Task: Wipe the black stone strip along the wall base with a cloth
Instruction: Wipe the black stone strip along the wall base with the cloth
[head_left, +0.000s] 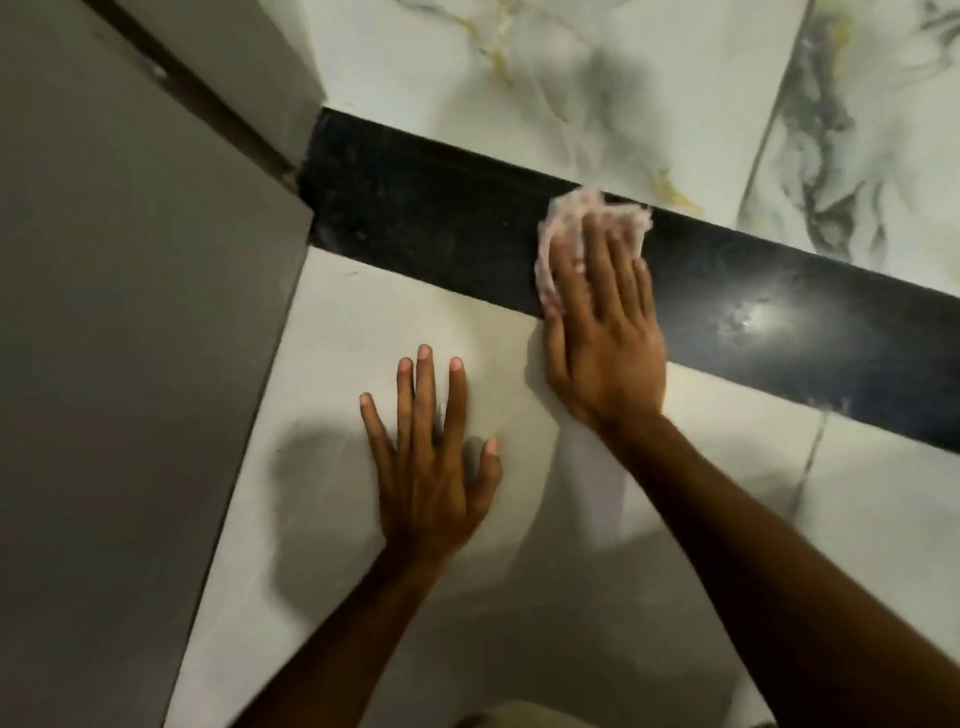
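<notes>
The grey panel (130, 364) fills the whole left side, its edge running from near to far and meeting the corner where the strip ends. Beside it the pale floor tiles (363, 312) spread across the near half, glossy, with a dark grout line off to the right. On the far side stands the marbled wall tile (571, 78), white with grey and yellow veining.

Between floor and wall lies the black stone strip (415, 208). Its long axis runs from the far left corner by the grey panel down toward the right edge, so it slants across the scene, the left end farther away and the right end nearer. A bright spot of light reflects off it on the right part.

The right hand (602, 322) reaches across the floor onto the strip, about midway along the visible length. Its grip is flat, not a pinch: the fingers lie straight and close together, pressing the cloth down against the stone. The left hand (426, 462) rests palm down on the floor tile, near side of the strip and clear of it, 5 fingers spread and holding nothing.

The cloth (561, 223), pinkish white and crumpled, shows past the fingertips and along the thumb side, lying on the strip and reaching its far edge at the wall.
</notes>
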